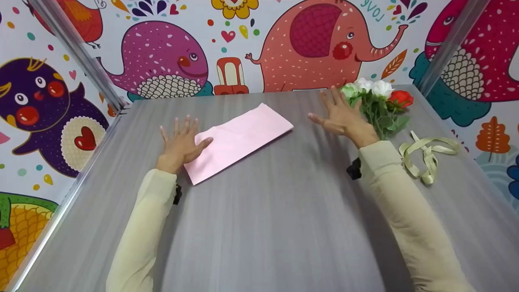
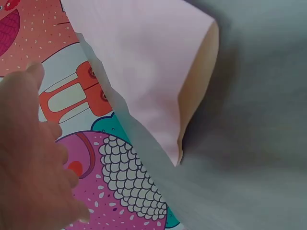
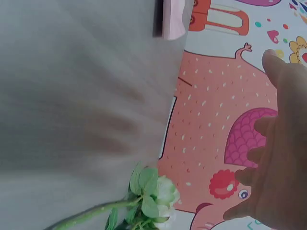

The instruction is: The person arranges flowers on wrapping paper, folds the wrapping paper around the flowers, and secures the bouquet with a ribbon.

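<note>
A folded sheet of pink paper (image 1: 243, 138) lies slantwise on the grey table; the left wrist view shows the folded paper (image 2: 139, 57) gaping at one end. Above its near-left end my left hand (image 1: 182, 142) is spread, fingers straight, holding nothing. My right hand (image 1: 344, 117) is likewise spread and empty, raised over the table just left of the flowers. Those artificial flowers (image 1: 381, 89), white, pale green and red with green leaves, lie at the back right, partly hidden by that hand. In the right wrist view, a flower stem (image 3: 96, 211) shows below the right hand (image 3: 278, 153).
A loosely looped pale gold ribbon (image 1: 425, 156) lies on the right of the table (image 1: 267, 227), beside the right sleeve. Printed cartoon panels (image 1: 235, 48) stand behind and along both sides, with metal posts (image 1: 89, 65) at the back corners.
</note>
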### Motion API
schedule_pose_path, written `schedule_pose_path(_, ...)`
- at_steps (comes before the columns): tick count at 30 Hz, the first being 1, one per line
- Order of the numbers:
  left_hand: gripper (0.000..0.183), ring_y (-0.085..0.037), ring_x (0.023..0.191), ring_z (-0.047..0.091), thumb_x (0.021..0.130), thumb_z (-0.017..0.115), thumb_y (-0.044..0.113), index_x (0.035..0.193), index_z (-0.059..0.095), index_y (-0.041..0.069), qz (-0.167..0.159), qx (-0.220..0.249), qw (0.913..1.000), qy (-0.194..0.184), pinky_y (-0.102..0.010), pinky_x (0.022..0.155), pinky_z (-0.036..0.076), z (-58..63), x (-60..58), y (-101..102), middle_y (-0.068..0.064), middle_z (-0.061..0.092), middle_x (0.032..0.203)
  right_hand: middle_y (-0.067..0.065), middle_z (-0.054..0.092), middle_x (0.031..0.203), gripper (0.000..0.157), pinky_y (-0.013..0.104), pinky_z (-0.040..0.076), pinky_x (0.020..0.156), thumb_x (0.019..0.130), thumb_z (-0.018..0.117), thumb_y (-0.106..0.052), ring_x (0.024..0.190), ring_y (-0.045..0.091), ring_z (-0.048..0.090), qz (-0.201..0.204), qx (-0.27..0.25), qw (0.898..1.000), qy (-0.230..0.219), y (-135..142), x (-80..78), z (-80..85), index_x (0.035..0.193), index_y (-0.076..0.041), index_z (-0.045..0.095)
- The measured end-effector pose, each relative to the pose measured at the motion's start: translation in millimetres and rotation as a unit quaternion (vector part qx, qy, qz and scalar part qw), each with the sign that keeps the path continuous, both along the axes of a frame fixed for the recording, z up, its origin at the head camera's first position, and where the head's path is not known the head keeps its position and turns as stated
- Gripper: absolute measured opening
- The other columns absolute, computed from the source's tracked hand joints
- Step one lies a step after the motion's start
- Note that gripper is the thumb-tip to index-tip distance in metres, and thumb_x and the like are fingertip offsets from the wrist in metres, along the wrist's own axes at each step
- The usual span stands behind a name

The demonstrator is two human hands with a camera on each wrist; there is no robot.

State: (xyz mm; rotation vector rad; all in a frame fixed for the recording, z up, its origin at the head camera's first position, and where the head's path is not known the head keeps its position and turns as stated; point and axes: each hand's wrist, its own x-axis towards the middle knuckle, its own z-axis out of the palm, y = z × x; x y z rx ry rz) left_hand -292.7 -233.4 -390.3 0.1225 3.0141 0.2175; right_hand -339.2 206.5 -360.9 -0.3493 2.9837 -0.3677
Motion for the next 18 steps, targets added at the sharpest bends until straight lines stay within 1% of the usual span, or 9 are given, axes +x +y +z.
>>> schedule_pose_path(5,0.088,-0.049,0.153,-0.013,0.099,0.036,0.065,0.162,0.008,0.011,-0.005,0.003,1.0000,0.000,-0.076,0.110,-0.017,-1.4,6.2,-5.8,-0.020,-0.005,0.169,0.014,-0.015,0.169,0.098,0.078,-0.006,0.112,0.092,0.032,-0.077,0.156,0.042,-0.009,0.012,-0.017,1.000,-0.004,-14.1,2.7,-3.7,0.162,-0.020,-0.006)
schedule_pose_path(8,0.087,-0.048,0.153,-0.015,0.099,0.038,0.064,0.162,0.009,0.011,-0.003,0.010,0.9999,-0.006,-0.076,0.110,-0.018,-3.5,10.3,-8.2,-0.020,-0.006,0.168,0.013,-0.012,0.170,0.096,0.075,-0.006,0.115,0.093,0.035,-0.076,0.157,0.040,-0.008,0.021,-0.032,0.999,-0.001,-23.3,6.2,-7.6,0.162,-0.021,-0.002)
schedule_pose_path(12,0.090,-0.049,0.152,-0.016,0.098,0.037,0.067,0.162,0.009,0.011,0.001,0.023,0.9993,-0.028,-0.076,0.109,-0.019,-8.3,14.2,-10.2,-0.020,-0.008,0.168,0.011,-0.007,0.171,0.092,0.070,-0.007,0.119,0.095,0.040,-0.071,0.158,0.036,-0.005,0.026,-0.053,0.998,0.010,-34.2,10.5,-15.5,0.163,-0.021,0.002)
schedule_pose_path(18,0.092,-0.052,0.151,-0.014,0.097,0.035,0.069,0.162,0.007,0.011,0.016,0.044,0.9967,-0.066,-0.079,0.107,-0.019,-11.2,16.9,-16.6,-0.021,-0.007,0.168,0.010,0.001,0.171,0.088,0.065,-0.001,0.122,0.097,0.042,-0.066,0.158,0.033,0.003,0.033,-0.085,0.996,0.025,-51.0,9.3,-29.0,0.163,-0.019,0.007)
